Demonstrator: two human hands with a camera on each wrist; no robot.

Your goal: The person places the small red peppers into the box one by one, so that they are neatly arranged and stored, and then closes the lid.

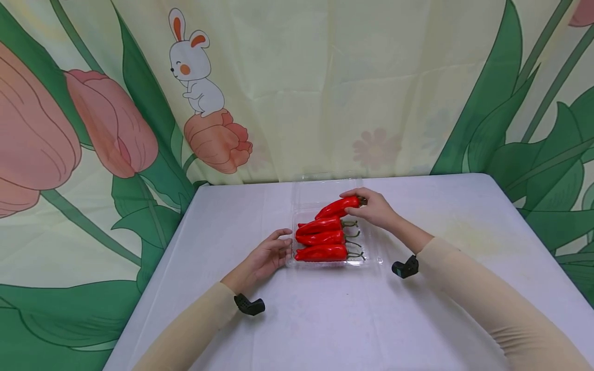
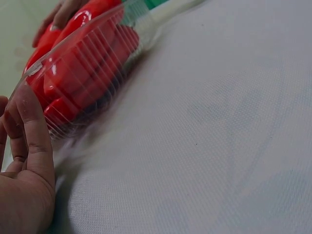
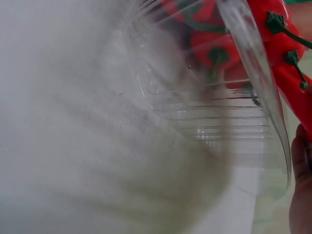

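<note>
A clear plastic box [image 1: 371, 256] lies on the table with several red chili peppers [image 1: 322, 252] in it, their green stems pointing right. My right hand [image 1: 373, 207] grips another red pepper [image 1: 339, 207] near its stem end, above the back of the box; it slants over the row. At the box's left wall is my left hand [image 1: 266, 257], its fingers loosely extended and touching the rim. Ribbed side walls of the box show in the left wrist view, where the left hand [image 2: 29, 161] is beside them. In the right wrist view, the right hand [image 3: 301, 185] is partly cut off.
A white cloth [image 1: 306, 324] covers the table. The box's clear lid [image 1: 325, 188] stretches back toward the table's far edge. Behind hangs a curtain [image 1: 297, 103] printed with tulips and a rabbit. Each wrist wears a small black camera [image 1: 405, 267].
</note>
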